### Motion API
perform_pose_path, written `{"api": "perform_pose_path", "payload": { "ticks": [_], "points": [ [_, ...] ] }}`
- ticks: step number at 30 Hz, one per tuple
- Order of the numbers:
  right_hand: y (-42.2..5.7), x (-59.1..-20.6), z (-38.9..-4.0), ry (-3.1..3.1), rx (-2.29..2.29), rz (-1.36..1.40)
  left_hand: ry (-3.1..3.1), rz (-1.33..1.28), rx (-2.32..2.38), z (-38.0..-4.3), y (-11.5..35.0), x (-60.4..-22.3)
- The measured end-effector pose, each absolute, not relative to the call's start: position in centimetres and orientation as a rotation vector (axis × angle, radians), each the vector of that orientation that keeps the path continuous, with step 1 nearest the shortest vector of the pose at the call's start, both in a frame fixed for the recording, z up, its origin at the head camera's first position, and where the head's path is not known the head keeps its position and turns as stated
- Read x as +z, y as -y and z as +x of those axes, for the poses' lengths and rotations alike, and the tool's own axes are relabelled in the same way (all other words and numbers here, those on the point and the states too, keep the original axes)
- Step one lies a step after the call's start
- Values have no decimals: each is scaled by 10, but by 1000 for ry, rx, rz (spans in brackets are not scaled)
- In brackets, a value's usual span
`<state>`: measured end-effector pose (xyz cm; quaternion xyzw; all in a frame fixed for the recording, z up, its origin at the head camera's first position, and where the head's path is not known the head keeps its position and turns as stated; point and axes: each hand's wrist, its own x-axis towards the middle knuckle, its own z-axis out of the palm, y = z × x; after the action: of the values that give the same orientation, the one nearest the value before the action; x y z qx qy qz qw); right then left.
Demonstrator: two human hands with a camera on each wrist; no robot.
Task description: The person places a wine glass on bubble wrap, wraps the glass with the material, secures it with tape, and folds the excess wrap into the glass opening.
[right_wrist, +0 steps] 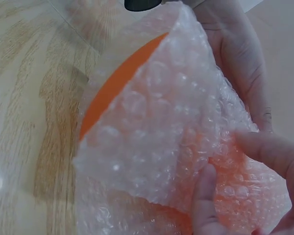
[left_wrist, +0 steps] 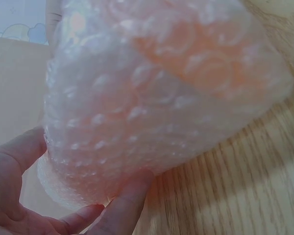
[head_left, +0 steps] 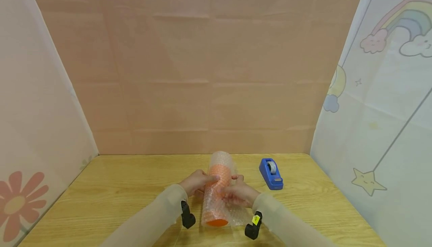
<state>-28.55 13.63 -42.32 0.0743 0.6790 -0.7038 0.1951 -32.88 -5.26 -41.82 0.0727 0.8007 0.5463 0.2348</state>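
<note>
Bubble wrap (head_left: pixel 221 158) is wound around an orange, roughly cylindrical thing (head_left: pixel 217 223), lying lengthwise on the table with its orange end toward me. My left hand (head_left: pixel 195 181) grips the left side of the bundle, thumb across the top and fingers low along its side in the left wrist view. From the right, my right hand (head_left: pixel 241 193) holds the wrap, with thumb and a finger pressing its surface in the right wrist view. A loose flap of wrap (head_left: pixel 240 215) spreads on the table below this hand. The curved orange edge (right_wrist: pixel 118 83) shows inside the wrap's near end.
A blue tape dispenser (head_left: pixel 271 174) with a roll of tape stands to the right of the bundle. The wooden table (head_left: pixel 135 175) is bounded by a plain back panel (head_left: pixel 209 71) and patterned side panels (head_left: pixel 381 127).
</note>
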Motion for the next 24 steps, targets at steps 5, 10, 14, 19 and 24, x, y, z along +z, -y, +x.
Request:
{"api": "perform_pose_path", "payload": {
  "ticks": [5, 10, 14, 19, 24],
  "points": [
    [-138, -420, -285, -1897, -1946, 186, -2202, 202, 1500, -328, 52, -417],
    [-141, -418, -285, -1907, -1915, 179, -2203, 203, 1507, -327, 53, -417],
    [-141, -419, -285, -1921, -1907, 168, -2200, 206, 1516, -326, 52, -417],
    [-140, -418, -283, -1944, -1899, 160, -2191, 210, 1513, -329, 52, -418],
    [-140, -417, -282, -1919, -1907, 133, -2168, 236, 1500, -332, 57, -422]
  ]
}}
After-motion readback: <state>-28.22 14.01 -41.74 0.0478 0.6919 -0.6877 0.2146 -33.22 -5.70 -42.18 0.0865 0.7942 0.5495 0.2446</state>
